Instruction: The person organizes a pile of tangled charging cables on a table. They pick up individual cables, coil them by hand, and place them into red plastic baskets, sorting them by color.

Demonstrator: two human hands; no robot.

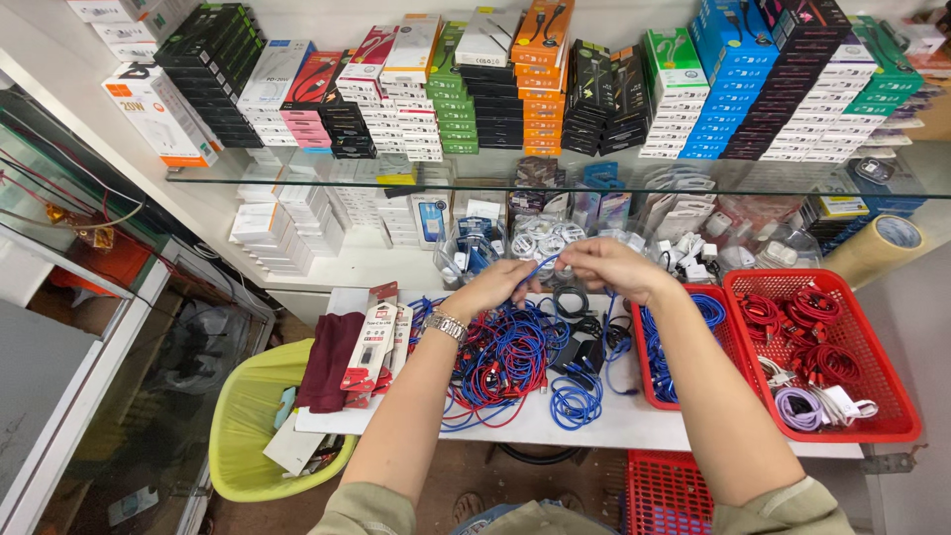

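- Left hand and right hand are raised together above the white counter, fingers pinched on one blue cable; it is held taut between them, seemingly to keep it clear of the tangle
- Directly beneath lies a heap of red and blue cables
- Right of it, a red basket holds blue cables; the larger red basket holds coiled red and white ones
- A yellow bin sits at the left, holding papers

Stacked boxes on glass shelf, yellow bin (left), tape roll
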